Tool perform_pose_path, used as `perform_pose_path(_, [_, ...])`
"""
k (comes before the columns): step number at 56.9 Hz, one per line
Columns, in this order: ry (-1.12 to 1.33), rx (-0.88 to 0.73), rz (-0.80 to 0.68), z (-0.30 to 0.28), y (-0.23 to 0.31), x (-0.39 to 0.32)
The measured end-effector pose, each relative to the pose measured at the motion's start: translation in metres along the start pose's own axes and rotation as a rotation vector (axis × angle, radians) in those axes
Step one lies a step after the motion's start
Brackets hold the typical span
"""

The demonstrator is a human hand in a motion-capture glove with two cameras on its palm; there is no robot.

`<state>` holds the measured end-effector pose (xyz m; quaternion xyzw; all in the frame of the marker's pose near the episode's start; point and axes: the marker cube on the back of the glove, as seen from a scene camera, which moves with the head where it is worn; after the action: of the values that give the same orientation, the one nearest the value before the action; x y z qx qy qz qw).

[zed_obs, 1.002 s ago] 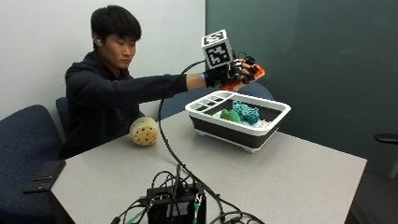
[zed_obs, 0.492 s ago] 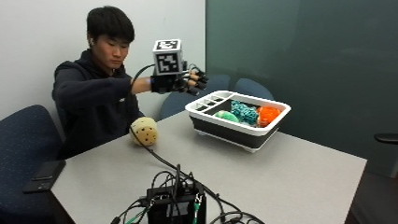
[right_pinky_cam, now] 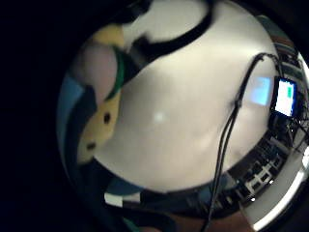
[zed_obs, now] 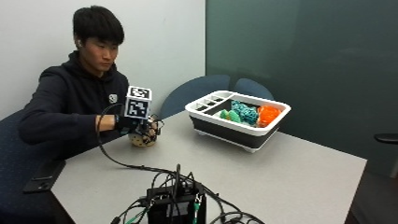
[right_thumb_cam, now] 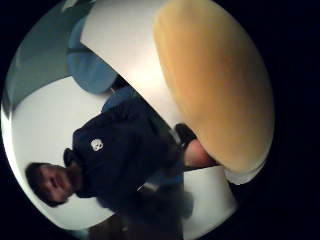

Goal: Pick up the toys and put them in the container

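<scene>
A round yellow plush toy [zed_obs: 142,140] with dark dots sits on the grey table [zed_obs: 267,177] in front of the person. My gloved right hand [zed_obs: 142,127] lies over its top, fingers curled down round it. The toy's pale yellow body [right_thumb_cam: 215,85] fills much of the thumb side palm view. Its dotted side [right_pinky_cam: 101,121] shows in the little finger side palm view. The white and dark container [zed_obs: 239,122] stands further along the table, well apart from the hand. Inside it lie a teal toy [zed_obs: 244,112], a green one [zed_obs: 225,114] and an orange one [zed_obs: 268,114].
A black box with tangled cables [zed_obs: 175,201] sits near the table's front edge, and one cable [zed_obs: 115,156] runs from it to the hand. Blue chairs [zed_obs: 196,91] stand behind the table. A dark phone [zed_obs: 42,175] lies on the seat beside the person.
My hand let go of an orange toy over the container, swung back toward the person and came down onto the yellow toy. The orange toy now lies in the container.
</scene>
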<state>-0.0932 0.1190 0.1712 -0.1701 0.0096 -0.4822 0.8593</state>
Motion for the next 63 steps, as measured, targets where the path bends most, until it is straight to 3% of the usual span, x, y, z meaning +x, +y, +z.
perform_pose_path(10, [-0.048, 0.177, -0.045, -0.034, -0.023, -0.003])
perform_pose_path(24, [-0.179, 0.547, -0.043, -0.201, -0.058, -0.008])
perform_pose_path(38, [-0.203, 0.813, 0.133, -0.300, -0.169, -0.004])
perform_pose_path(42, [-0.252, 0.807, 0.211, -0.302, -0.199, 0.009])
perform_pose_path(50, [-0.182, 0.629, 0.262, -0.271, -0.243, 0.012])
perform_pose_path(63, [-0.291, 0.671, 0.277, -0.268, -0.227, 0.039])
